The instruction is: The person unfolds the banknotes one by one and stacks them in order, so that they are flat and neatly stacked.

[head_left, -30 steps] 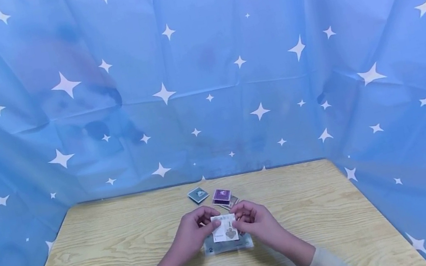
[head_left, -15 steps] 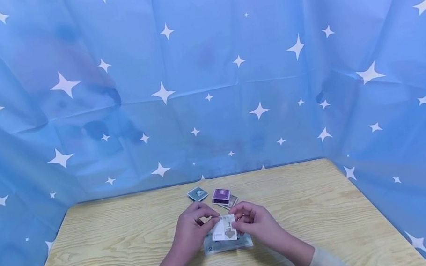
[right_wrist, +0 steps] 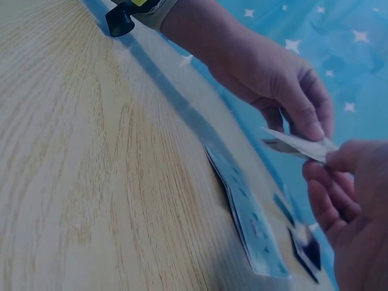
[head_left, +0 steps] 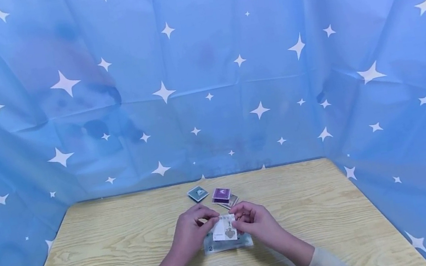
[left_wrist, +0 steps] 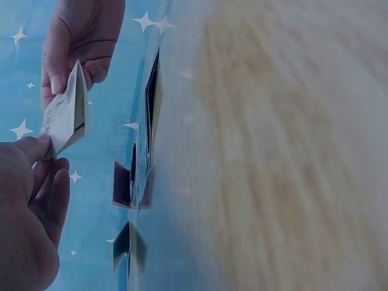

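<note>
A whitish folded banknote (head_left: 224, 228) is held up in front of me between both hands. My left hand (head_left: 195, 224) pinches its upper left corner between thumb and fingers. At the right edge, my right hand (head_left: 257, 221) pinches it in the same manner. In the left wrist view the folded banknote (left_wrist: 66, 115) stands partly open like a thin wedge. Below it, a grey-green banknote (head_left: 228, 245) marked 2 lies on the table. The right wrist view shows that green banknote (right_wrist: 248, 218) slightly raised off the wood, apart from the hands.
Behind the hands lie a teal folded note (head_left: 197, 194), a purple folded note (head_left: 221, 194) and a brownish folded note (head_left: 232, 202) partly under the purple one. The wooden table (head_left: 121, 244) ends at a blue star-patterned curtain (head_left: 204, 82).
My left thumb has drawn back from the banknote's face to its upper left corner. The banknote has shifted very slightly; the right hand and the notes on the table stay put.
</note>
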Motion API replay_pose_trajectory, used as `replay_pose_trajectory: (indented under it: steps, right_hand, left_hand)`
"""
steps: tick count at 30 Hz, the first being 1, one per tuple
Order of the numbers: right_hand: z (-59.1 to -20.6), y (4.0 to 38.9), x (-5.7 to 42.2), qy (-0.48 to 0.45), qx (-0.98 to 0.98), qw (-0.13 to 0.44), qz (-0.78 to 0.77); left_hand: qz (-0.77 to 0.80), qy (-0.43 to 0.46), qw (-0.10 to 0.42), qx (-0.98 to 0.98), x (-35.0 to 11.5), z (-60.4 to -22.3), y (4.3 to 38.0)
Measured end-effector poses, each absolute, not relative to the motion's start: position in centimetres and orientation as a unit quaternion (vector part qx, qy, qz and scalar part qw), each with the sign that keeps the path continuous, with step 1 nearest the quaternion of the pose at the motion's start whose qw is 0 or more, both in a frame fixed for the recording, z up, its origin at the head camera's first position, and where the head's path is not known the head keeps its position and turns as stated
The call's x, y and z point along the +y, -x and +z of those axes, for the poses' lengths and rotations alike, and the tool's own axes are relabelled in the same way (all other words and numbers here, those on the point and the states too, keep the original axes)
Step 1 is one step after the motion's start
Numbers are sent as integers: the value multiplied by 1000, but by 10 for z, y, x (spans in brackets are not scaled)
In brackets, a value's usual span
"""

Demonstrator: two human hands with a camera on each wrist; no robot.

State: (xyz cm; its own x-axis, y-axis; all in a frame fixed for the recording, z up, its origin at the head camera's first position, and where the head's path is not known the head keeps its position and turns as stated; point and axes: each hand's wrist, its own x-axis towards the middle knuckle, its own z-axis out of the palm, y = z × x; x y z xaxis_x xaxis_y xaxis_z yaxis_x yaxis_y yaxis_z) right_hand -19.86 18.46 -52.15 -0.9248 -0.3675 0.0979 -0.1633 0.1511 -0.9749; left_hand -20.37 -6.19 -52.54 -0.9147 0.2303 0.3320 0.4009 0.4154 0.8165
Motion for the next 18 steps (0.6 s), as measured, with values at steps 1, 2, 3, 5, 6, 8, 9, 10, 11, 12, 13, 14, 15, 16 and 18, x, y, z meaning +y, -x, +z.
replay_pose_trajectory:
  steps: [1, 2, 3, 5, 6, 8, 9, 10, 11, 12, 13, 14, 15, 16, 18]
  right_hand:
    - [-521, 199, 184, 176, 757, 80, -624]
    - [-521, 198, 184, 177, 760, 79, -620]
    - [-520, 198, 184, 178, 764, 77, -616]
    - [-519, 198, 184, 182, 770, 75, -607]
    - [-519, 199, 184, 184, 772, 73, -603]
    - [-520, 199, 184, 186, 776, 72, -598]
    - [-519, 199, 185, 188, 777, 72, -597]
    - [-520, 199, 185, 189, 778, 71, -595]
    - [-519, 200, 186, 191, 779, 71, -593]
    - [-520, 200, 186, 192, 779, 72, -592]
    - [-519, 200, 187, 194, 780, 74, -590]
    - [-519, 200, 187, 197, 779, 76, -590]
    - [-519, 201, 187, 201, 779, 78, -589]
    - [-519, 201, 188, 206, 779, 81, -587]
    - [-519, 201, 189, 220, 776, 87, -585]
  left_hand:
    - [-507, 188, 84, -837, -62, -526, 204]
    - [-509, 187, 83, -836, -62, -526, 204]
    - [-510, 186, 82, -836, -62, -525, 203]
    - [-516, 181, 79, -834, -62, -525, 203]
    - [-518, 180, 78, -833, -62, -525, 203]
    - [-522, 176, 72, -831, -62, -524, 203]
    - [-523, 174, 69, -832, -62, -524, 204]
    - [-523, 173, 65, -832, -62, -524, 204]
    - [-524, 172, 59, -832, -62, -525, 204]
    - [-526, 171, 53, -831, -62, -525, 204]
    - [-530, 169, 45, -829, -62, -525, 204]
    - [-535, 169, 37, -827, -62, -525, 204]
    - [-539, 170, 29, -824, -62, -525, 205]
    - [-544, 171, 22, -821, -62, -526, 205]
    - [-554, 175, 8, -814, -62, -526, 205]
